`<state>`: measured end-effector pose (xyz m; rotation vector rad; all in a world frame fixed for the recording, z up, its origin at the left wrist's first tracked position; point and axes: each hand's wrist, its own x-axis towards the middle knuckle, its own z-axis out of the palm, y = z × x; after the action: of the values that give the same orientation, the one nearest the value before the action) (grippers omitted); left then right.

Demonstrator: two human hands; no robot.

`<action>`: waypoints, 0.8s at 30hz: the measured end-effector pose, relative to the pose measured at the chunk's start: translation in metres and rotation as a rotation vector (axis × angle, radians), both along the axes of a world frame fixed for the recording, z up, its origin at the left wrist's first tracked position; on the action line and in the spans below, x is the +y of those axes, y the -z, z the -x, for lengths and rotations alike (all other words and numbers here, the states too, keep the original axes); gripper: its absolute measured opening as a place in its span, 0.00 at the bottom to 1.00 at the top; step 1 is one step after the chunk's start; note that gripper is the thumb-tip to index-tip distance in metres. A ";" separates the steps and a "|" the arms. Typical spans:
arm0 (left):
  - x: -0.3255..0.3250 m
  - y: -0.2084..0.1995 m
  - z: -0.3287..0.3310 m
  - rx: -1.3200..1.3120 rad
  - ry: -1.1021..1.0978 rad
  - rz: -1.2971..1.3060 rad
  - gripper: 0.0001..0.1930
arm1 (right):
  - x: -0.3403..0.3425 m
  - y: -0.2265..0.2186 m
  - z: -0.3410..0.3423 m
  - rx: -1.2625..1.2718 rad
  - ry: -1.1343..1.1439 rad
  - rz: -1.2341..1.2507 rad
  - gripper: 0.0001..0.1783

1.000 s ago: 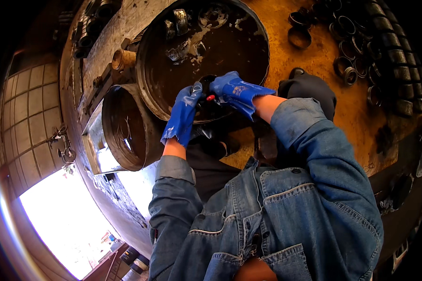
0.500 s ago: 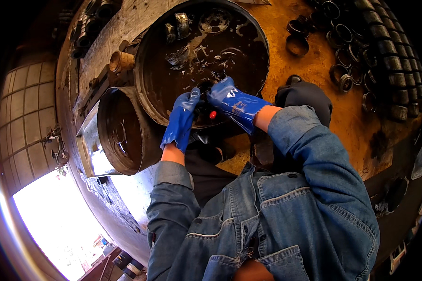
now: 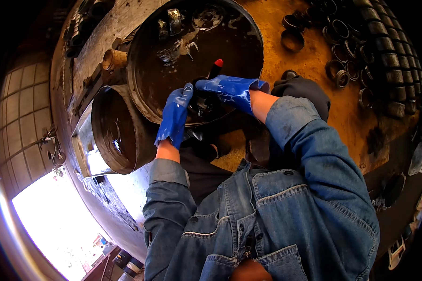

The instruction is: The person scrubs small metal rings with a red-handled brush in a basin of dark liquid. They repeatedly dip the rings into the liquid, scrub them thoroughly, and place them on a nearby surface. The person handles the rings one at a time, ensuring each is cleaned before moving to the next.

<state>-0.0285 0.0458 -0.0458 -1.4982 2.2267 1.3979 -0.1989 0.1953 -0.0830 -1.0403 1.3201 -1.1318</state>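
My left hand [image 3: 175, 110], in a blue rubber glove, is closed on a dark, wet part whose shape I cannot make out, over the near side of a large round basin [image 3: 132, 89]. Beside it my right hand [image 3: 229, 91], gloved alike, has its fingers wrapped round a slim black handle [image 3: 214, 71] with a red end. That end points away from me, over the dark liquid; the handle's other end is hidden by the glove. Further off in the basin sit two shiny metal rings [image 3: 175, 22] and a wet disc-shaped part [image 3: 208, 18].
A second drum [image 3: 96, 126] with dark liquid stands left of the basin, below a rusty cylindrical piece [image 3: 113, 60]. Loose dark rings [image 3: 293, 40] lie on the brown board [image 3: 309, 51] at right, beside stacked rows of cylindrical parts [image 3: 393, 60]. My dark-clad knee [image 3: 302, 91] is near the basin.
The red end has swung from the near side of my hands to the far side, as my right hand turned. Splashes and bubbles on the liquid have thinned. The view has shifted slightly.
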 end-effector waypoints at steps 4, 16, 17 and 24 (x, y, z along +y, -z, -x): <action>-0.007 0.009 0.009 -0.090 0.191 0.178 0.33 | -0.013 0.017 -0.001 -0.014 0.040 -0.159 0.17; -0.015 0.010 0.020 -0.271 0.204 0.303 0.30 | -0.023 0.025 -0.010 0.453 -0.062 -0.247 0.17; -0.017 0.002 0.024 -0.274 0.231 0.285 0.30 | -0.022 0.031 0.000 0.355 -0.055 -0.279 0.20; -0.017 -0.047 0.084 -0.659 0.575 0.364 0.29 | -0.007 0.028 0.012 -0.220 0.046 -0.418 0.32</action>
<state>-0.1125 0.0287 0.0008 -1.0298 2.2363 0.2855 -0.2113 0.1883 -0.1110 -0.5659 1.3325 -0.9197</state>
